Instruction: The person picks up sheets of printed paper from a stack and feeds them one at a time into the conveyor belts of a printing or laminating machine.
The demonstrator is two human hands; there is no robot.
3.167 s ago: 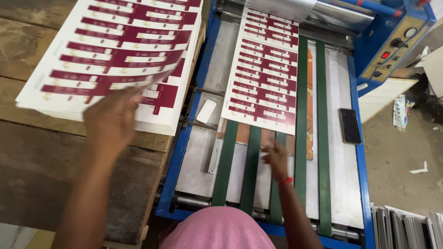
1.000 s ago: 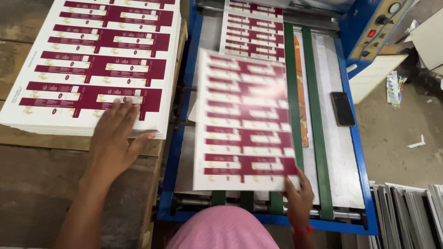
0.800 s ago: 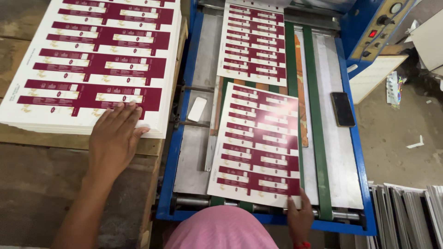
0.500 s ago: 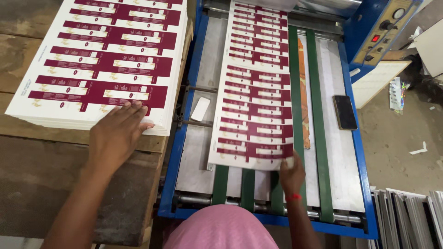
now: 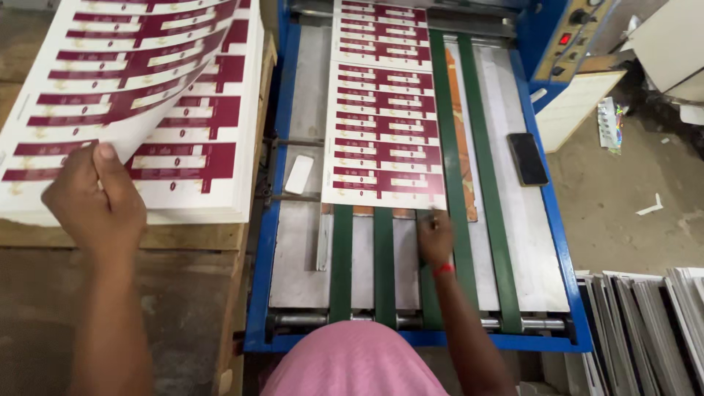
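left hand: top sheet pinched at its near edge, lifted off the stack | right hand: nothing grasped, fingertips set at the near edge of the printed sheet on the belts | phone lying right of it

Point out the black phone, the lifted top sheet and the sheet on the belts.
black phone [image 5: 528,158], head view, middle of its screen
lifted top sheet [image 5: 125,66], head view, printed face
sheet on the belts [image 5: 383,139], head view, centre
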